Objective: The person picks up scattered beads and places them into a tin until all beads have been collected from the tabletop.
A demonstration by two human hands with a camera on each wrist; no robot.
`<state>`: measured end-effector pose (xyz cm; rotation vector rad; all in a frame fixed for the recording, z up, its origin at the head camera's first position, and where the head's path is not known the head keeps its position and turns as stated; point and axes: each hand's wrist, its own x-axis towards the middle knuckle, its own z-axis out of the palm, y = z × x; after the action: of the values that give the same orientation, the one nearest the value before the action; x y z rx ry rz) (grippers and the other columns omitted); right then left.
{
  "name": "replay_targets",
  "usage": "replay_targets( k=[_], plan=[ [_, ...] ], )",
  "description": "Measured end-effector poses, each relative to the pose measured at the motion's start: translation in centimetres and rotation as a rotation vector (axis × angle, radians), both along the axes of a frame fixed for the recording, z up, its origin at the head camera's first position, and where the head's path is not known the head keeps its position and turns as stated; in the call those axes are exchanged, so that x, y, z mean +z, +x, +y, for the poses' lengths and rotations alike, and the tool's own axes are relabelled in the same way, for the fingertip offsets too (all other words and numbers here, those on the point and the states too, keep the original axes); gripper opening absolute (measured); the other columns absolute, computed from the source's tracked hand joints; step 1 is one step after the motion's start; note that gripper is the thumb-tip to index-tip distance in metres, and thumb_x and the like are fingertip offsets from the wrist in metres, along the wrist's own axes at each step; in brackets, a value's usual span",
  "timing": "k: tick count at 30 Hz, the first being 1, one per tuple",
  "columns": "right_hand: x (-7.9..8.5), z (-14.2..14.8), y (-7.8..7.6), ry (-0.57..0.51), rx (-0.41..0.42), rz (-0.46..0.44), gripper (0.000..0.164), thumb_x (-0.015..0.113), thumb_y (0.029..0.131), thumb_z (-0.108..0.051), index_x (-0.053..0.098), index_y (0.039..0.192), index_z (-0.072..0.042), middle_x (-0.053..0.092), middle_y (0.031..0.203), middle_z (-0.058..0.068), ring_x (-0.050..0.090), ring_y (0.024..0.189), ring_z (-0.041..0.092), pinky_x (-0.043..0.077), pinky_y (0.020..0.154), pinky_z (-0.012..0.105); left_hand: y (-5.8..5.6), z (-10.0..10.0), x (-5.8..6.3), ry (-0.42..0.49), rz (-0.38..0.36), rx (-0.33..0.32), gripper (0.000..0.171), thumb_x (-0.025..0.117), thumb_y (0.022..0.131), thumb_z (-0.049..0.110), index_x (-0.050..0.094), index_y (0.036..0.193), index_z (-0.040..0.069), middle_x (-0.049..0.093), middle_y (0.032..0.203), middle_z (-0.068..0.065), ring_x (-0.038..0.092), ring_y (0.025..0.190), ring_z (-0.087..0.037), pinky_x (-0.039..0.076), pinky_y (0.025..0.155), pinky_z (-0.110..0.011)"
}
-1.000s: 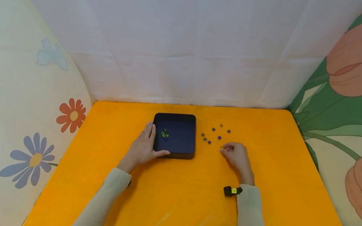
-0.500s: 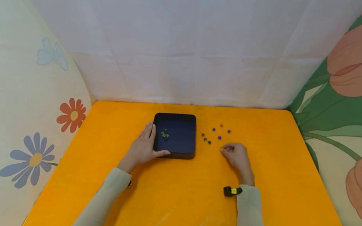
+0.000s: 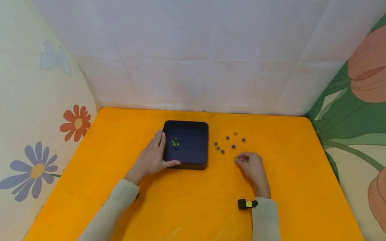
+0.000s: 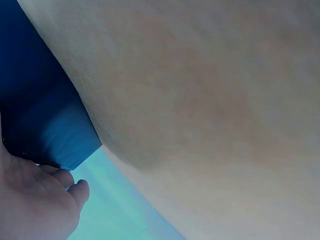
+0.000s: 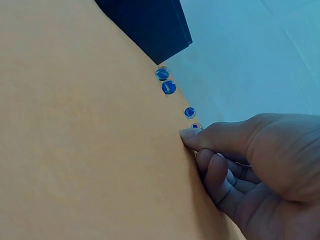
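Note:
My left hand (image 3: 150,157) lies along the left wall of a square dark box (image 3: 192,166), fingers straight and thumb stretched across its front wall. Its palm and fingertips show beside the box wall (image 4: 55,110) in the left wrist view. A small cluster of green marbles (image 3: 175,142) and a blue marble (image 3: 176,148) lies inside the box, toward the left. Right of the box, thumb and fingertips of my right hand (image 3: 253,168) pinch a yellowish marble (image 3: 235,158) close over the table. In the right wrist view the thumb hides most of that marble.
Several loose marbles, mostly blue, lie between box and right hand, among them a blue marble (image 3: 233,146), an amber one (image 3: 235,134) and another blue marble (image 5: 169,87). An orange cloth covers the table (image 3: 192,211). A white curtain (image 3: 191,60) hangs behind it.

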<state>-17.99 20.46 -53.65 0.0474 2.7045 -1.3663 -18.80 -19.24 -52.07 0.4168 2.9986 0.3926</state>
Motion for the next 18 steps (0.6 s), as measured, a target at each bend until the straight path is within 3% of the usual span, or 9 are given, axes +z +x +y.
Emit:
replay_targets(
  k=[18],
  plan=[
    [0.42,-0.32,0.01,-0.007,0.0,-0.004,0.023,0.072,0.1,-0.021,0.077,0.112,-0.002,0.075,0.098,0.014,0.065,0.083,0.022,0.055,0.074,0.032,0.02,-0.03,0.07,0.006,-0.009,0.0,0.139,0.053,0.079,0.095,0.0,0.168,0.002,-0.006,0.178,-0.02,0.005,0.166,-0.04,0.024,0.132,-0.057]
  ],
)
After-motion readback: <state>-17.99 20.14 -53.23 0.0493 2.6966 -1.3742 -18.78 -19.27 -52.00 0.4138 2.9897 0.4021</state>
